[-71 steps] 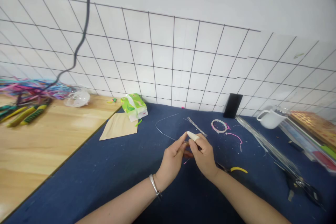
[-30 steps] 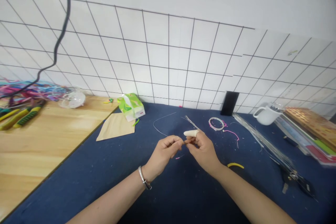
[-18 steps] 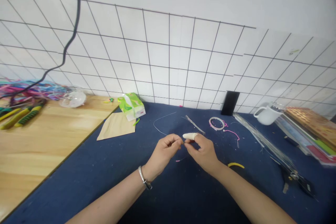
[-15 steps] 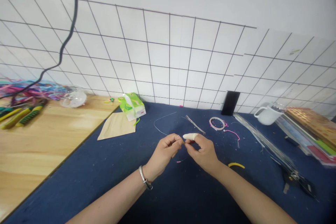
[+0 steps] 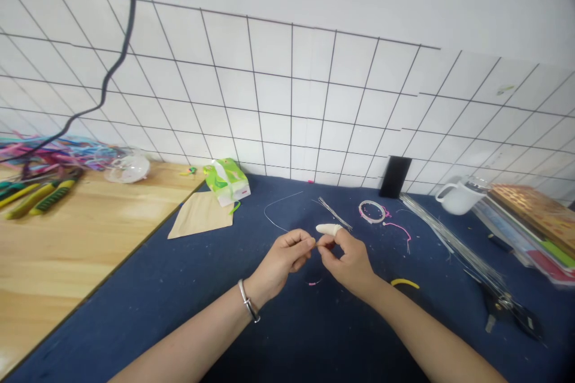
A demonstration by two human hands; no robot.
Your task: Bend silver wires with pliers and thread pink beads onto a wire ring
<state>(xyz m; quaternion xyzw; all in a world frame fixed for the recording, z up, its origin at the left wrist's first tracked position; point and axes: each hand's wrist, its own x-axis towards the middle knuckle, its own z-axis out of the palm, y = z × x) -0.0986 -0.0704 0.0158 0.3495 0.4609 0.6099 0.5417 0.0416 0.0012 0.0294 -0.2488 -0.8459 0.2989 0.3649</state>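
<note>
Left hand [image 5: 279, 262]: we pinch thin wire [image 5: 265, 211].
Right hand [image 5: 349, 258]: pinching it too, just beside.
Pink piece [image 5: 312, 283]: below our hands.

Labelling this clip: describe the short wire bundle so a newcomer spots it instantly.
Over the dark blue mat, find the right hand with the white finger cover. Just beyond that cover, toward the tiled wall, lies the short wire bundle, silvery and slanting. It is far shorter than the similar long wire bundle farther right.
</note>
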